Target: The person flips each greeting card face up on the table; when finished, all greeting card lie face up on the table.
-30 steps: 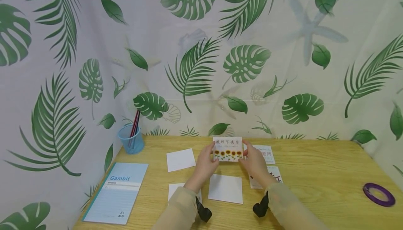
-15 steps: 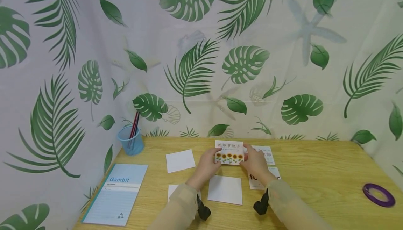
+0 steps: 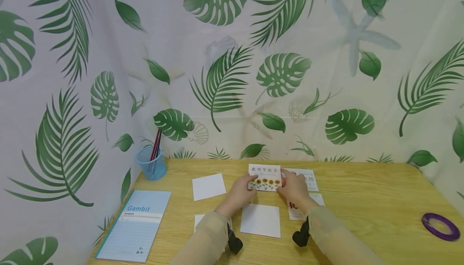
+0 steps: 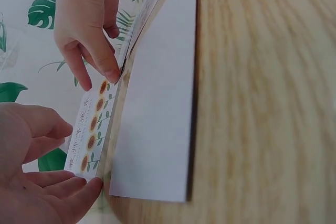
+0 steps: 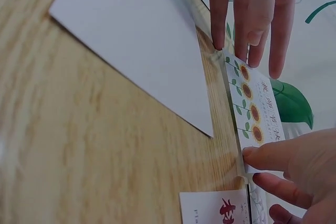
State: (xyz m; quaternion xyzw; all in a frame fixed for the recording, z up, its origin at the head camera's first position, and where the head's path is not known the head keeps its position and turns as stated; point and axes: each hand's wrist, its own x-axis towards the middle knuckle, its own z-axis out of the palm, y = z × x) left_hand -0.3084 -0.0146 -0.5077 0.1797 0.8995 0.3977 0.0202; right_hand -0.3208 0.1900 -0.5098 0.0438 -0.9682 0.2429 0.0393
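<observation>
A greeting card (image 3: pixel 265 173) printed with Chinese characters and a row of sunflowers lies low over the far middle of the table. My left hand (image 3: pixel 239 192) holds its left edge; in the right wrist view those fingers (image 5: pixel 247 24) reach down at the card's end. At the opposite edge, my right hand (image 3: pixel 294 189) grips the card, its thumb on the printed face (image 5: pixel 247 103). Just nearer to me lies a blank white card (image 3: pixel 260 220). Two printed cards (image 3: pixel 311 181) with characters lie under and beside the right hand and forearm, partly covered.
Another blank card (image 3: pixel 208 186) lies to the left, and one more (image 3: pixel 203 219) is partly hidden by my left sleeve. A Gambit notebook (image 3: pixel 132 226), a blue mesh cup (image 3: pixel 151 167) with pencils and a purple tape roll (image 3: pixel 440 226) sit farther out. A leaf-patterned cloth hangs behind.
The sunflower card, held by both hands, has come down a little toward the table and slightly to the right, now tilting flatter. The other things stay where they were.
</observation>
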